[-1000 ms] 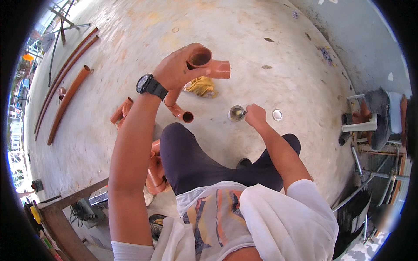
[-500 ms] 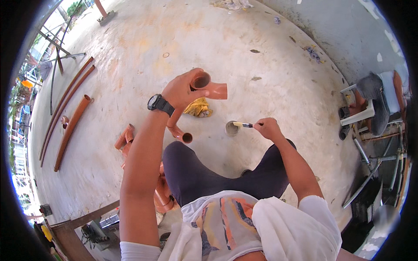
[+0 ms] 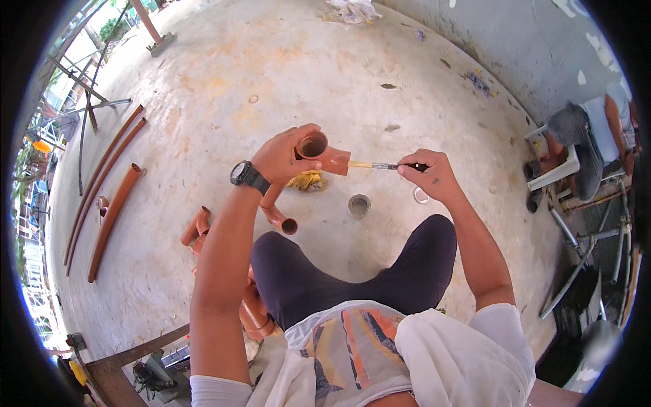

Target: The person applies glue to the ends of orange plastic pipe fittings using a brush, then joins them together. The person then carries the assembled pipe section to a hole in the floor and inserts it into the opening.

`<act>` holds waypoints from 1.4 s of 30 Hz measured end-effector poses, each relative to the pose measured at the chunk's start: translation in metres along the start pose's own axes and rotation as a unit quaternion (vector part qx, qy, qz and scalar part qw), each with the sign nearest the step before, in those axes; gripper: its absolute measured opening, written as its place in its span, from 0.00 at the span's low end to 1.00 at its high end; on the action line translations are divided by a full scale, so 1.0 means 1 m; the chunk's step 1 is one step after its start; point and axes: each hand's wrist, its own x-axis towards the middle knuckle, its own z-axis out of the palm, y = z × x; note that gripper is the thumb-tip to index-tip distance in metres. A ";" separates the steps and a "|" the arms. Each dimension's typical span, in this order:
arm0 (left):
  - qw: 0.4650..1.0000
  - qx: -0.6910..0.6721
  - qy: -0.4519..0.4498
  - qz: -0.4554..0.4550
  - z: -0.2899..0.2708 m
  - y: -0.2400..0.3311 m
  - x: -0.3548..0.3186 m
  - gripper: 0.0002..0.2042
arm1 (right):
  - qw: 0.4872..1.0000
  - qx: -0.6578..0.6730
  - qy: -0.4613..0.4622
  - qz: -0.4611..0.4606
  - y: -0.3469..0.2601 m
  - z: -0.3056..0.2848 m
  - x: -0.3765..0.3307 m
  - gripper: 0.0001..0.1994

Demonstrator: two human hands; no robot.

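My left hand [image 3: 283, 153], with a black watch at its wrist, is closed round an orange-brown pipe tee [image 3: 333, 161]. One open end of the tee faces up and another points right. In my right hand [image 3: 428, 173] is a paintbrush [image 3: 385, 165], held by its dark handle. Its pale bristles are at the tee's right-hand opening; whether the tips are inside I cannot tell. Below the brush, an open tin [image 3: 359, 205] stands on the floor. A round lid [image 3: 421, 195] lies under my right wrist. Beneath my left hand an elbow-ended pipe [image 3: 277, 218] shows, partly hidden.
A yellow cloth [image 3: 308, 181] lies beyond the elbow. More brown fittings [image 3: 196, 227] rest beside my left forearm. Long brown pipes [image 3: 112, 224] lie at the left. On the right, a person sits on a white chair [image 3: 557, 173] near metal tubes [image 3: 573, 278].
My right hand has lifted the brush from the tin up to the tee's right-hand opening. The lid has come into sight. My left hand keeps its hold, with the tee tilted slightly.
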 end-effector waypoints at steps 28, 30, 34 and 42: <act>0.997 -0.038 0.071 -0.020 -0.023 -0.018 -0.044 0.32 | 0.971 0.116 -0.100 0.183 0.045 0.071 0.021 0.18; 0.997 -0.032 0.072 -0.015 -0.024 -0.017 -0.043 0.32 | 0.976 0.097 -0.102 0.167 0.034 0.066 0.020 0.19; 0.996 -0.039 0.085 -0.001 -0.026 -0.018 -0.044 0.30 | 0.985 0.063 -0.087 0.135 0.005 0.053 0.030 0.18; 0.997 -0.038 0.071 -0.018 -0.030 -0.017 -0.043 0.28 | 0.999 -0.010 -0.018 0.037 -0.031 0.041 0.043 0.14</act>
